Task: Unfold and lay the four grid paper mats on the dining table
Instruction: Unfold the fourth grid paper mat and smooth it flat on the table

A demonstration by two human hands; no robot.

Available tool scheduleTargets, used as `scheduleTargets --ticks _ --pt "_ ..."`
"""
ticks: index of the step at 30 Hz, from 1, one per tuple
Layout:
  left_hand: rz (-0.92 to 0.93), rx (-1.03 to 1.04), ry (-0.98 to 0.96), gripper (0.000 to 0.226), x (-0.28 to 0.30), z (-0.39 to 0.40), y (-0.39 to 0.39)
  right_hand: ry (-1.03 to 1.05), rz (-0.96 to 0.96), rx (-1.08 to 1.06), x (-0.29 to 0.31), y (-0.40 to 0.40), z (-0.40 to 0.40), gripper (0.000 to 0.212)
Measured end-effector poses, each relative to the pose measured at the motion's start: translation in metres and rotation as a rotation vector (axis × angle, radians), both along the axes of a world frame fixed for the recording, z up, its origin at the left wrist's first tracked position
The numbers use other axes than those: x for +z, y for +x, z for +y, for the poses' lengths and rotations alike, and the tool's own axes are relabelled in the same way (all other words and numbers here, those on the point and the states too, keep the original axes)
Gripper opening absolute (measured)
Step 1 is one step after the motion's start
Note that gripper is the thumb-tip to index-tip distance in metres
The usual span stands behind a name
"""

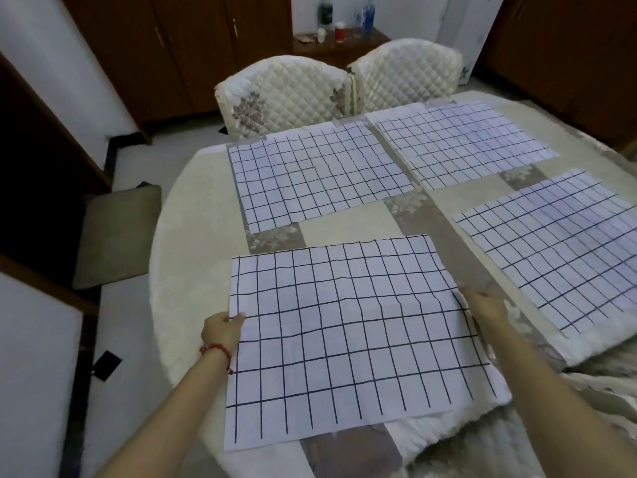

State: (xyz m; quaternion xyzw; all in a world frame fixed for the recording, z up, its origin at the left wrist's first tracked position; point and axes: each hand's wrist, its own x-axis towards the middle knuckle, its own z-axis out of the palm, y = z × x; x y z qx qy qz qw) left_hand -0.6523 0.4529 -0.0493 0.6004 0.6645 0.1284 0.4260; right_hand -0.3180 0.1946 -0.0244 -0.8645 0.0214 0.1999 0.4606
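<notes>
Several white paper mats with black grids are spread open on the cream dining table (193,236). The nearest mat (348,336) is unfolded, and its near edge hangs over the table's front. My left hand (222,331) pinches its left edge and my right hand (484,305) grips its right edge. A second mat (317,177) lies flat at the far left, a third mat (462,143) at the far right, and a fourth mat (558,250) along the right side.
Two quilted cream chairs (286,94) stand pushed against the table's far side. A cushioned stool (117,236) sits on the floor to the left. Behind the chairs, a small wooden side table (337,43) carries bottles and a red cup.
</notes>
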Motion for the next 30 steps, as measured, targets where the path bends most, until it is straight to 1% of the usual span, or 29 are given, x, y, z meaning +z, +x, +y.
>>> scheduleTargets --ticks 2,5,8,11,14,16,24,30 --pt "-0.018 0.059 -0.003 0.031 0.004 -0.010 0.002 -0.005 0.050 0.014 -0.002 0.006 -0.005 0.036" --pt "-0.034 0.118 0.013 0.035 0.002 -0.024 0.004 -0.056 0.058 0.160 0.003 0.015 -0.009 0.029" --pt "-0.039 0.145 0.016 0.033 -0.005 -0.038 0.009 -0.065 -0.043 0.309 0.006 0.028 -0.014 0.027" --pt "-0.058 0.191 0.014 0.035 -0.006 -0.056 0.020 -0.112 -0.149 0.367 0.002 0.049 -0.024 0.024" --pt "-0.082 0.240 0.019 0.024 -0.004 -0.071 0.032 -0.149 -0.224 0.450 -0.003 0.067 -0.030 0.020" --pt "-0.069 0.260 0.041 0.027 -0.001 -0.078 0.037 -0.156 -0.244 0.452 -0.007 0.074 -0.032 0.019" --pt "0.021 0.244 0.158 0.023 0.004 -0.085 0.043 -0.221 -0.331 0.515 -0.022 0.078 -0.029 0.015" --pt "0.035 0.240 0.183 0.022 0.005 -0.080 0.038 -0.208 -0.371 0.569 -0.026 0.072 -0.026 0.014"
